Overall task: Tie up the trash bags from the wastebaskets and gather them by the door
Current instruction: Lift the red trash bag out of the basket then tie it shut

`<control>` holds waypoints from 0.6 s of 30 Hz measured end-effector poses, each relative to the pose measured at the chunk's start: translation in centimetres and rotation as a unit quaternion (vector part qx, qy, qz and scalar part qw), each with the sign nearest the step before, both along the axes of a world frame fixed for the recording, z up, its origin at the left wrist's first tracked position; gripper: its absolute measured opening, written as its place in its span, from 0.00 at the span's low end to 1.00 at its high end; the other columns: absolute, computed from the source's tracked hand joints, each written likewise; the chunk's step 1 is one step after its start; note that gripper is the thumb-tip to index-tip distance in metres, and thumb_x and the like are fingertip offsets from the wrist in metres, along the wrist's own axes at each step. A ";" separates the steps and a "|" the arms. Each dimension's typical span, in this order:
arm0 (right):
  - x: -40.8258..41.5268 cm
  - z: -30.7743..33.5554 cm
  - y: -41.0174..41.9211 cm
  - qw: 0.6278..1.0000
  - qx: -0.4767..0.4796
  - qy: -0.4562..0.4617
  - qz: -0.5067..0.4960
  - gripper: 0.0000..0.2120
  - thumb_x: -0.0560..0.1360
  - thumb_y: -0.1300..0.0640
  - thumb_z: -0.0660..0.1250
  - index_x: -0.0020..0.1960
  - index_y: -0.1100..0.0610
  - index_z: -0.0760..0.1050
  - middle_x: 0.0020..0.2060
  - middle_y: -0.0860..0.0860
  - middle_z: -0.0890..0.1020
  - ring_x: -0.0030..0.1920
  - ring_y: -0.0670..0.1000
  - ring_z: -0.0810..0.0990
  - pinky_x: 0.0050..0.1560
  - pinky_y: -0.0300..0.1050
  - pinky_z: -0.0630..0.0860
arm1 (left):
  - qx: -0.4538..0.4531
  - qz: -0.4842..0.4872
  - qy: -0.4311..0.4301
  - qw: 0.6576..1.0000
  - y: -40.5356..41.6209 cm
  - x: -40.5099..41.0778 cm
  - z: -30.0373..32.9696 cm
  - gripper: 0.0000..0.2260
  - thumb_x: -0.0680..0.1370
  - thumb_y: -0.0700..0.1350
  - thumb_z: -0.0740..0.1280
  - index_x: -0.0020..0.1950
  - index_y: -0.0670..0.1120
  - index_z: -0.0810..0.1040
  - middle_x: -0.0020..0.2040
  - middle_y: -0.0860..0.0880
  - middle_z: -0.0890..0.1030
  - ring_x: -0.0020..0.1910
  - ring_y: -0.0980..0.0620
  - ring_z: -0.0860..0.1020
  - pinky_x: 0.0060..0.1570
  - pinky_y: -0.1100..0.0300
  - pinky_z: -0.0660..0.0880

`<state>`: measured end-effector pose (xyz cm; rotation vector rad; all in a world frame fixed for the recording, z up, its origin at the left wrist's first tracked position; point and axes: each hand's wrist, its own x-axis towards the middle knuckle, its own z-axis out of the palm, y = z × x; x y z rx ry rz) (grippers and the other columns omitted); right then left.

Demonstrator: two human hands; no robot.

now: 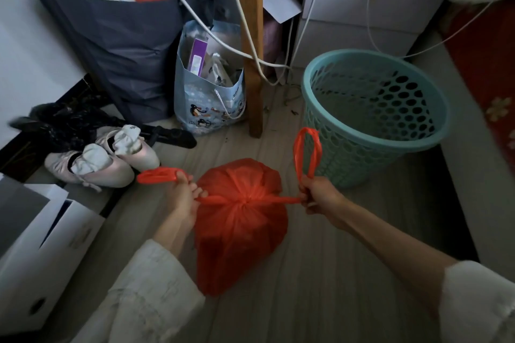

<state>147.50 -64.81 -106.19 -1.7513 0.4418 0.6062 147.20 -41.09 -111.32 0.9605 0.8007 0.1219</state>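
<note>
A bulging red plastic trash bag (239, 225) sits on the grey floor beside the empty teal perforated wastebasket (373, 117) (knot cinched at its neck). The left hand (182, 193) and right hand (316, 193) each grip a handle loop, pulled apart.

Around the wooden post (250, 44) I saw clutter. Just left of it stood a penguin-printed gift bag (209, 103), open and stuffed with packets. Further left leaned a dark grey fabric bin (125, 44) holding plush toys. Pale slippers (103, 159) lay well left of its foot, white boxes (47, 253) nearer me. White cables (245, 22) crossed the post; a white cabinet (359, 0) stood right of it.
</note>
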 end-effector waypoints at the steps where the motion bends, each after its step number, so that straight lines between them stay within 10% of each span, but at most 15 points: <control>1: 0.1 0.3 0.2 0.999 -0.008 -0.038 -0.010 0.18 0.81 0.56 0.51 0.32 0.54 0.63 0.27 0.51 0.70 0.27 0.47 0.69 0.28 0.39 0.64 | -0.002 -0.028 -0.023 0.999 -0.2 0.0 0.7 0.16 0.81 0.50 0.50 0.37 0.46 0.66 0.20 0.50 0.63 0.14 0.61 0.61 0.19 0.70 0.67; 5: 0.7 1.4 2.0 0.986 0.135 -0.075 -0.054 0.14 0.81 0.52 0.49 0.40 0.52 0.65 0.31 0.51 0.82 0.38 0.50 0.78 0.43 0.45 0.72 | 0.044 -0.172 -0.080 0.981 -0.7 0.0 4.3 0.08 0.79 0.46 0.59 0.40 0.48 0.70 0.18 0.55 0.65 0.21 0.58 0.68 0.31 0.63 0.75; 8: 1.1 2.0 4.0 0.971 0.227 -0.037 -0.069 0.05 0.78 0.52 0.58 0.44 0.52 0.68 0.34 0.52 0.82 0.38 0.49 0.78 0.37 0.40 0.73 | 0.111 -0.230 -0.100 0.962 -1.3 -0.5 6.1 0.05 0.78 0.44 0.62 0.42 0.47 0.73 0.20 0.55 0.67 0.25 0.56 0.71 0.41 0.59 0.76; 11: 0.0 0.5 5.1 0.993 0.094 -0.071 0.018 0.04 0.73 0.59 0.68 0.48 0.56 0.75 0.41 0.51 0.79 0.42 0.48 0.77 0.36 0.29 0.75 | 0.152 -0.215 -0.097 0.960 -1.5 -0.4 7.2 0.12 0.79 0.46 0.59 0.38 0.44 0.75 0.21 0.53 0.73 0.23 0.57 0.75 0.39 0.60 0.76; 14: -1.5 -1.3 5.7 0.985 -0.080 -0.133 0.078 0.14 0.74 0.58 0.67 0.57 0.64 0.76 0.54 0.59 0.81 0.56 0.56 0.79 0.56 0.42 0.74 | 0.156 -0.188 -0.097 0.965 -1.5 -0.6 7.8 0.13 0.79 0.45 0.60 0.36 0.43 0.74 0.26 0.49 0.74 0.24 0.57 0.76 0.34 0.63 0.77; 18: -0.4 -0.3 7.6 0.961 -0.101 -0.256 0.023 0.11 0.75 0.61 0.63 0.52 0.67 0.78 0.51 0.63 0.82 0.54 0.58 0.79 0.58 0.47 0.70 | 0.173 -0.188 -0.109 0.961 -1.5 -0.7 8.3 0.12 0.78 0.45 0.61 0.36 0.45 0.74 0.23 0.52 0.77 0.28 0.55 0.76 0.38 0.63 0.78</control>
